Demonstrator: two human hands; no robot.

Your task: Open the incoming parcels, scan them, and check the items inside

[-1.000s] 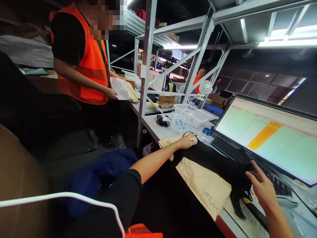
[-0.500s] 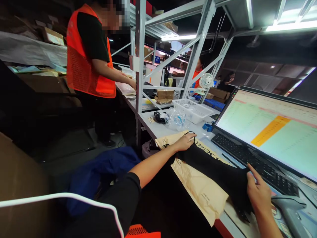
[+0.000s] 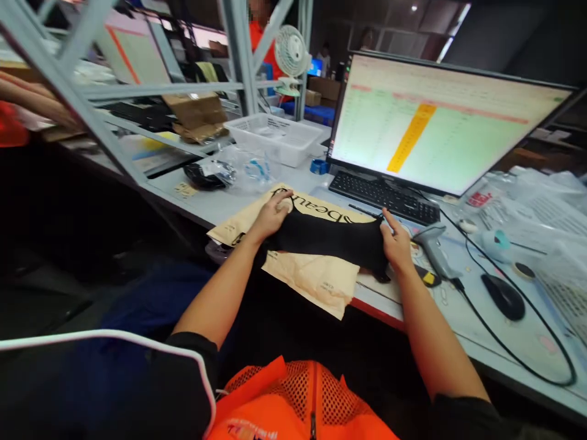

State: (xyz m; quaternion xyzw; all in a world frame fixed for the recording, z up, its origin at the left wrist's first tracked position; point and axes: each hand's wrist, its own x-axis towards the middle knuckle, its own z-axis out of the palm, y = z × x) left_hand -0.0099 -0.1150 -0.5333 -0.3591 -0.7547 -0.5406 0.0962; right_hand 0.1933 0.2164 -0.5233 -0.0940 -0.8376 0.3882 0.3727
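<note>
A black garment [image 3: 328, 237] lies stretched across a tan paper mailer bag [image 3: 312, 278] at the front of the table. My left hand [image 3: 273, 214] presses down on its left end with the fingers curled over the cloth. My right hand [image 3: 395, 242] grips the right end, index finger pointing up. The bag shows printed lettering above the garment and hangs a little over the table's red front edge [image 3: 373, 309].
A monitor [image 3: 440, 125] with a green and orange sheet and a black keyboard [image 3: 383, 192] stand behind. A grey barcode scanner [image 3: 433, 250], a black mouse [image 3: 503, 296], a white basket [image 3: 275, 135], plastic-bagged items [image 3: 229, 172] and a metal rack post [image 3: 73, 98] surround the spot. A co-worker's arm [image 3: 32, 101] reaches in at far left.
The view has swung right and down onto the table. My right hand came off the keyboard area and took hold of the garment's right end; the garment now lies pulled flat between both hands.
</note>
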